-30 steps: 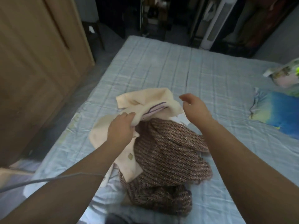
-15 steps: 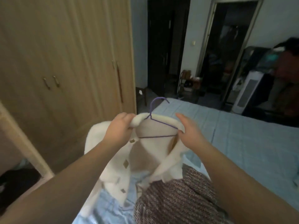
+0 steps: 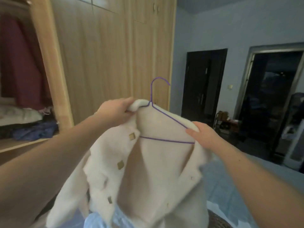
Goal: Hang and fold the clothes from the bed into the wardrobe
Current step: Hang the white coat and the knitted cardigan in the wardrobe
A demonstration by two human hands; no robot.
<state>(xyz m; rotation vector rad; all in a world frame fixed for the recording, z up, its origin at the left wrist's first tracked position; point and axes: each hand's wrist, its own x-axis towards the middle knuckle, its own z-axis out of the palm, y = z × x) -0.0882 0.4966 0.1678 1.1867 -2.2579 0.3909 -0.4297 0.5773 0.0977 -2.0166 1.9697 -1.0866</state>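
Above the light blue bed's (image 3: 230, 183) near edge, cream fleece jacket (image 3: 148, 175) hangs on thin purple wire hanger (image 3: 164, 112). Left hand (image 3: 115, 112) grips one shoulder; right hand (image 3: 202, 135) pinches the other.

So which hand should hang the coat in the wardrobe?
Probably the left hand: it grips the coat beside the hanger hook, nearer the open wardrobe. The right hand holds the far shoulder.

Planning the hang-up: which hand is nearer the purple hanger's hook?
Left. The left hand grips the coat just beside the hook; the right hand holds the far, lower shoulder.
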